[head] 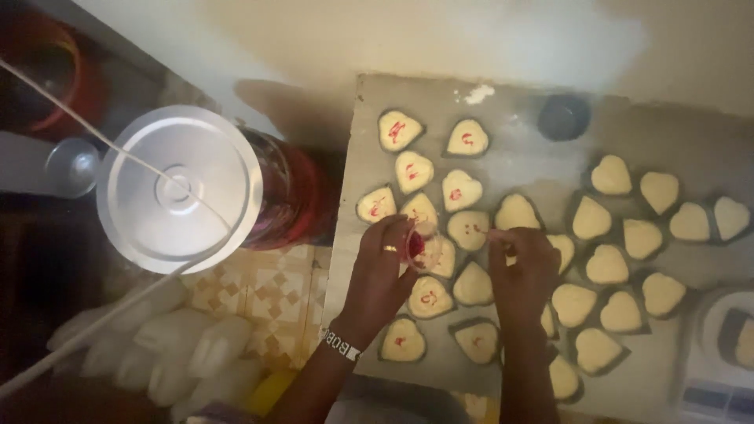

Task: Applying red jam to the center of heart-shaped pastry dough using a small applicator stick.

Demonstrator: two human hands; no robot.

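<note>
My left hand (381, 271), with a ring and a wristband, holds a small clear cup of red liquid (417, 244) over the board. My right hand (525, 271) pinches a thin stick, its tip near a heart-shaped dough piece (470, 229) with red marks. Many pale heart-shaped dough pieces lie on a grey board (393, 94); those on the left, such as one heart (399, 129), carry red marks, while those on the right, such as another heart (660, 191), are plain.
A round metal lid (179, 188) sits on a red container at left. A small dark round cup (563, 116) stands on the board's far side. White plastic bottles (169, 345) lie lower left. A tray corner with dough (734, 338) shows at right.
</note>
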